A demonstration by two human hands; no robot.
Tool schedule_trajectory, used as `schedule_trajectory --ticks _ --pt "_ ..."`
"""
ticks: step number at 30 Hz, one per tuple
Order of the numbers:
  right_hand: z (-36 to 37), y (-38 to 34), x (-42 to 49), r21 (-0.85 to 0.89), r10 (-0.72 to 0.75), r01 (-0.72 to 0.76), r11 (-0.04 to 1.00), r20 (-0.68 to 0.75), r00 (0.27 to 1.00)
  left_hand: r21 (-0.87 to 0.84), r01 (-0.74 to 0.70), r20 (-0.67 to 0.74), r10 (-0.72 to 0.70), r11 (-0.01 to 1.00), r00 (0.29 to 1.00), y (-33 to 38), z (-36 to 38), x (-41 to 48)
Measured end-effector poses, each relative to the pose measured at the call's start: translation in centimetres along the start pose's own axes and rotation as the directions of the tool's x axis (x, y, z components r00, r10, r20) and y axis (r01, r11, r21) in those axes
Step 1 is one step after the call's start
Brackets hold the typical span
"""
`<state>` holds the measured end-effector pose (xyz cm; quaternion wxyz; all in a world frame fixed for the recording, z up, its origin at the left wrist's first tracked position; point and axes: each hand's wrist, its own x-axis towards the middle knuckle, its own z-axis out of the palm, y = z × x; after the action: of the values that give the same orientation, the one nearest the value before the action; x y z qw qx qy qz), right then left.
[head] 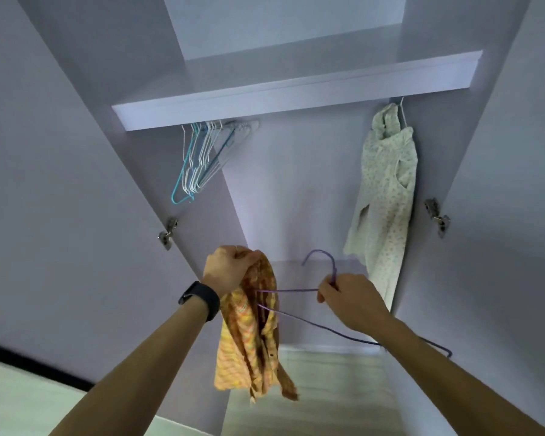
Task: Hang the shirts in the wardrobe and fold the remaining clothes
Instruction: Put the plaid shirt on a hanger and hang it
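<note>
Holding shirt and hanger before the wardrobe

My left hand is fisted around the bunched top of the orange shirt, which hangs below it. My right hand, just beside, pinches the purple hanger at its neck; one hanger arm reaches into the shirt.

Gap between spare hangers, hung shirt.

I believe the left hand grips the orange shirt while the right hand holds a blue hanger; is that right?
Not quite: the head view shows the hanger in the right hand is purple, not blue. The left hand does grip the orange shirt.
</note>
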<state>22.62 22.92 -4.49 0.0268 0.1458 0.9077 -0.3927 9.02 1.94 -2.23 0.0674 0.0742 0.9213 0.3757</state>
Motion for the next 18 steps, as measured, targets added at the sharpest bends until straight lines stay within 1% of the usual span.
schedule_trajectory --ticks 2,3,4,5,6,7,8,9,10,11,13,14,16,18 --pt "1.3 -0.7 0.5 0.019 -0.020 0.020 1.000 0.020 1.000 -0.108 -0.039 0.091 0.049 0.993 0.995 1.0 0.8 -0.9" --pt "1.9 -1.1 0.8 0.066 -0.014 0.014 0.998 0.001 1.000 -0.123 -0.074 0.161 0.094 0.990 0.982 1.4 1.3 -1.6" --pt "2.4 -1.4 1.2 0.149 0.002 0.002 0.989 -0.031 1.000 -0.100 -0.144 0.212 0.162 0.985 0.964 1.4 1.8 -2.4" --pt "2.7 -1.6 1.5 0.246 0.020 -0.001 0.969 -0.075 0.997 -0.007 -0.270 0.202 0.266 0.963 0.942 1.2 2.2 -3.0" --pt "2.8 -1.9 1.8 0.324 0.031 0.006 0.946 -0.107 0.994 0.109 -0.416 0.144 0.400 0.903 0.905 0.7 2.5 -3.3" --pt "2.8 -2.0 2.0 0.373 0.025 0.018 0.928 -0.110 0.994 0.239 -0.529 0.093 0.523 0.814 0.847 0.2 2.6 -3.3" --pt "2.8 -2.0 2.1 0.402 0.008 0.035 0.915 -0.105 0.994 0.325 -0.591 0.075 0.602 0.739 0.795 -0.1 2.4 -3.3" --pt "2.8 -2.0 2.2 0.426 -0.016 0.064 0.902 -0.116 0.993 0.353 -0.612 0.087 0.626 0.708 0.775 0.0 2.0 -3.1" --pt "2.7 -1.8 2.3 0.446 -0.035 0.094 0.890 -0.138 0.990 0.351 -0.621 0.132 0.619 0.701 0.774 0.4 1.7 -3.0" --pt "2.5 -1.6 2.5 0.463 -0.047 0.123 0.878 -0.172 0.984 0.327 -0.613 0.191 0.585 0.719 0.788 0.9 1.3 -3.1" --pt "1.7 -1.5 2.9 0.493 -0.064 0.176 0.852 -0.234 0.970 0.249 -0.553 0.284 0.486 0.795 0.827 1.9 1.0 -3.0" --pt "1.1 -1.7 3.2 0.477 -0.081 0.194 0.857 -0.246 0.966 0.239 -0.535 0.311 0.458 0.810 0.833 2.3 1.0 -2.7" --pt "0.1 -2.3 4.0 0.385 -0.150 0.249 0.889 -0.269 0.951 0.300 -0.560 0.343 0.460 0.772 0.819 2.9 0.9 -2.0" --pt "-0.7 -2.8 4.7 0.277 -0.189 0.292 0.915 -0.344 0.920 0.330 -0.581 0.370 0.464 0.744 0.805 3.3 0.6 -1.2"
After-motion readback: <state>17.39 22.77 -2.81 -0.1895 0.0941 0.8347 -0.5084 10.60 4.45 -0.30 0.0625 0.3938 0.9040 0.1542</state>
